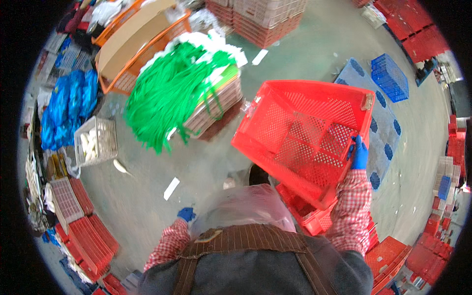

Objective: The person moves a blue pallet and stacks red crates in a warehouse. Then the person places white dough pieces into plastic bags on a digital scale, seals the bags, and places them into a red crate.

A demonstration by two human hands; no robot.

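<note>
A large red plastic crate with perforated walls and floor hangs tilted in front of me, its inside facing up. On its right rim my right hand, in a blue glove, grips with fingers over the edge. Beneath its near corner another red crate is partly hidden. My left hand, also blue-gloved, hangs low beside my plastic apron, away from the crate. Its fingers look curled, but their exact pose is too small to tell; nothing shows in it.
Green strips lie heaped on stacked crates ahead. At left, a white basket holds white radishes, with one radish on the floor. A blue crate stands beside a blue mat. Red crates line the left.
</note>
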